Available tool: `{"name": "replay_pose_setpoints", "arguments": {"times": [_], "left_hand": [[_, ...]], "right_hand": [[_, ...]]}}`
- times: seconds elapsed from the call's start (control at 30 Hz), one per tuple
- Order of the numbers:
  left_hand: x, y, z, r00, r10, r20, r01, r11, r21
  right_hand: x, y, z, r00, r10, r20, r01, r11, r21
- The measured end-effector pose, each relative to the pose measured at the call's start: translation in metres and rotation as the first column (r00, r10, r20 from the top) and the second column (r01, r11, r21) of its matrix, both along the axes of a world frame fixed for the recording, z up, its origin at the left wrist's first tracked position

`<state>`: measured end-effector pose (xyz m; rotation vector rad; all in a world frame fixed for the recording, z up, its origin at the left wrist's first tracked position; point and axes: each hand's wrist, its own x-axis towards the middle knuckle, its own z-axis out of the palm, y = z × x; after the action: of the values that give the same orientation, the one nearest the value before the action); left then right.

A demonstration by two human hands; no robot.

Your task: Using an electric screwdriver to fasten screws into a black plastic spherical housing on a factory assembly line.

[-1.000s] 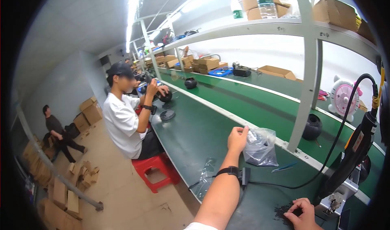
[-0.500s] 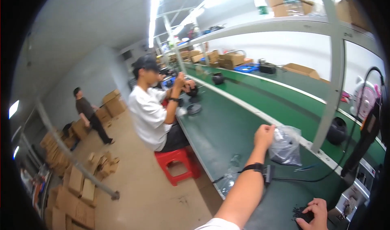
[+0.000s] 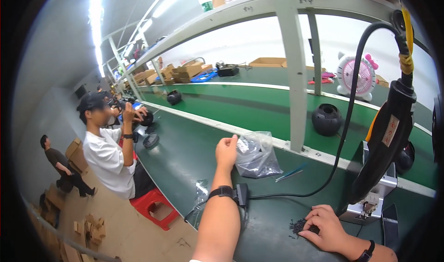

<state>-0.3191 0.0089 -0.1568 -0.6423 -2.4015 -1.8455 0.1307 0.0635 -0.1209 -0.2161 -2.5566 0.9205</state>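
Note:
My left hand (image 3: 226, 153) pinches the upper left edge of a clear plastic bag (image 3: 259, 162) with dark contents, which rests on the green bench top (image 3: 185, 144). What exactly fills the bag is hard to make out. Lower right, my right hand (image 3: 326, 228) curls its fingers and thumb over a small heap of black screws (image 3: 297, 226) on the bench. Beside it stands a silver metal box-shaped device (image 3: 370, 202). Above that hangs a black electric screwdriver (image 3: 388, 132) on a cable.
A thin black cable (image 3: 296, 195) crosses the bench beside my left wrist. Thin sticks (image 3: 290, 173) lie right of the bag. A white shelf post (image 3: 292, 77) rises behind it. Black round housings (image 3: 327, 119) and a fan (image 3: 357, 75) stand beyond. A seated co-worker (image 3: 108, 155) works at left.
My view has turned to the right, bringing the hanging screwdriver, fan and housing further into sight. My left hand stays at the bag's edge and my right hand at the screws.

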Motion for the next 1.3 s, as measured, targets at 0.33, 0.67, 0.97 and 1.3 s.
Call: {"name": "replay_pose_setpoints", "arguments": {"times": [0.33,0.67,0.97,1.3], "left_hand": [[0.016,0.002,0.015,0.999,-0.022,0.035,0.022,1.0,-0.001],[-0.003,-0.011,0.006,1.0,-0.024,-0.01,0.024,1.0,0.017],[0.022,0.003,0.017,0.999,0.039,0.019,-0.037,0.995,-0.097],[0.011,0.006,0.009,0.999,0.032,0.027,-0.029,0.994,-0.102]], "right_hand": [[0.003,0.002,-0.004,1.0,-0.001,-0.03,0.0,1.0,-0.025],[-0.006,0.0,-0.007,0.992,0.051,-0.112,-0.067,0.986,-0.15],[0.006,-0.004,0.003,0.993,-0.047,-0.109,0.027,0.984,-0.179],[0.003,-0.01,0.009,0.983,-0.153,-0.105,0.13,0.97,-0.203]]}}
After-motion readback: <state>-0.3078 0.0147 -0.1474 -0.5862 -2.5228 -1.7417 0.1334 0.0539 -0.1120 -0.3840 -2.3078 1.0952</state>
